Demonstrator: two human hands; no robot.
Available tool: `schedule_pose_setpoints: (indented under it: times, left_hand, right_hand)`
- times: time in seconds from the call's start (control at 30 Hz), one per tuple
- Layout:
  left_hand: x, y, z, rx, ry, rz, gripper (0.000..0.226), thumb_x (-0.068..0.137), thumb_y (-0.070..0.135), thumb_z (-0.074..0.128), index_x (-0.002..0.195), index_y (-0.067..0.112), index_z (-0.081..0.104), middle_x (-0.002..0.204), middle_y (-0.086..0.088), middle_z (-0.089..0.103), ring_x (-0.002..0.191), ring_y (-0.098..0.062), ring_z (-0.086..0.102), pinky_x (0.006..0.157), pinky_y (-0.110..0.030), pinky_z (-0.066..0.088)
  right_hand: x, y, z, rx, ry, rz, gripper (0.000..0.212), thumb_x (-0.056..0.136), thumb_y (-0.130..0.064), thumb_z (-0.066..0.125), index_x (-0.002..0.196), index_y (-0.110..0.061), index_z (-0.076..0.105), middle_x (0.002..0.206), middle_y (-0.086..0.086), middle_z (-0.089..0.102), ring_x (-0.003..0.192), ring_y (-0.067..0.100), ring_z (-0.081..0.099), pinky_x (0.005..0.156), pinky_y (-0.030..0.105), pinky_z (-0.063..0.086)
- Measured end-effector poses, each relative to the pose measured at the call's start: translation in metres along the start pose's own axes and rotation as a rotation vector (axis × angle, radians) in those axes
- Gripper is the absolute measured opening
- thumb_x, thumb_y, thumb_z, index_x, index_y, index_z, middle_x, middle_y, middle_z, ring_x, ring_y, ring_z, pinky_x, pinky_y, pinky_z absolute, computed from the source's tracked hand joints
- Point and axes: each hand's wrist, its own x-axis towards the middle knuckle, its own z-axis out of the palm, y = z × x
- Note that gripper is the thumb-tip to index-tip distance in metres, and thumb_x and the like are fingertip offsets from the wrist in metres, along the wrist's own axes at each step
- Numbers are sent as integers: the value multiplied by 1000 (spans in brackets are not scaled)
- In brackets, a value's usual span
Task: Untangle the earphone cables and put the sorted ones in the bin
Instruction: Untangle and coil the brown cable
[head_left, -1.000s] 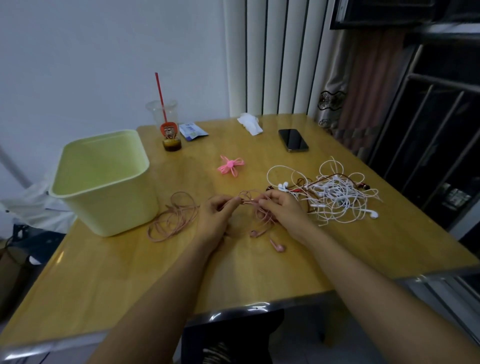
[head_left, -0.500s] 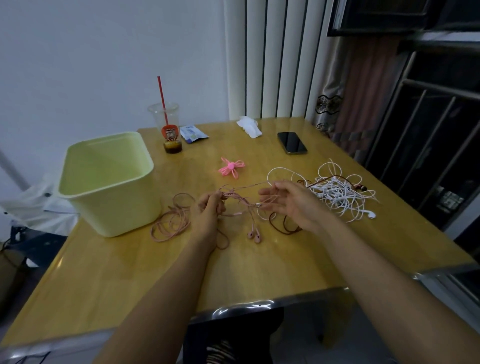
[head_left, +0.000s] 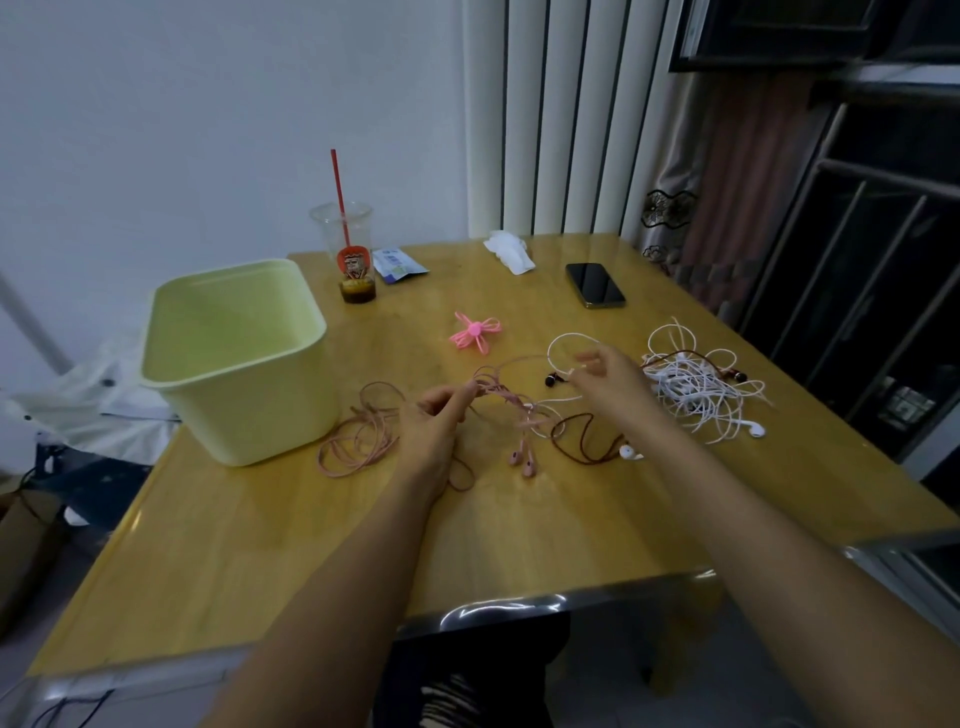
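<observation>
I am pinching a bundle of the pink earphone cable (head_left: 497, 388) between the thumb and fingertips of my left hand (head_left: 435, 422), lifting it a little off the surface (head_left: 519, 530). From that pinch the cable is running right and down to its two pink earbuds (head_left: 521, 460), which are lying just right of my left wrist. The rest of it is lying in loose loops to the left of that hand.

My right hand (head_left: 609, 375) is hovering just beyond and to the right of my left, its fingers blurred. A loop of white cable (head_left: 551, 351) is reaching its fingertips, but I cannot tell whether I am gripping it or only touching it. A brown cable (head_left: 577, 442) is curling on the surface under my right wrist, with a white earbud (head_left: 630, 452) beside it.

The tangled pile of white cables (head_left: 696, 391) is sitting just right of my right hand. The pale green bin (head_left: 270, 415) is standing to the left of my left hand, past the pink loops.

Beyond both hands a pink cable clip (head_left: 475, 332) is lying, and further off a phone (head_left: 595, 285) and a plastic cup (head_left: 347, 244) with a red straw.
</observation>
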Motion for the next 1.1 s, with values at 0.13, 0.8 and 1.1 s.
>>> schedule_pose_setpoints:
  times: [0.13,0.8,1.1]
  left_hand:
    - [-2,2,0,25,-53,12,17,89,18,69,87,3,77,86,-10,75,82,-16,67,79,-32,50]
    - [5,60,3,246,-335,-111,47,101,31,49,87,-9,69,63,2,64,57,-8,46,54,-17,36]
    - [2,66,-29,744,-421,-139,47,97,43,52,69,11,72,63,-2,58,57,-13,48,65,-29,43]
  right_hand:
    - [-11,-21,10,-21,-53,-409,25,90,-15,62,114,-21,64,113,-7,60,101,11,56,81,24,46]
    - [-13,-26,-1,304,-429,-192,26,97,-13,51,78,-3,65,62,-1,52,57,9,45,60,25,35]
    - [-15,-24,-9,450,-299,-88,26,100,-14,40,82,-6,58,52,-4,46,48,10,36,45,22,29]
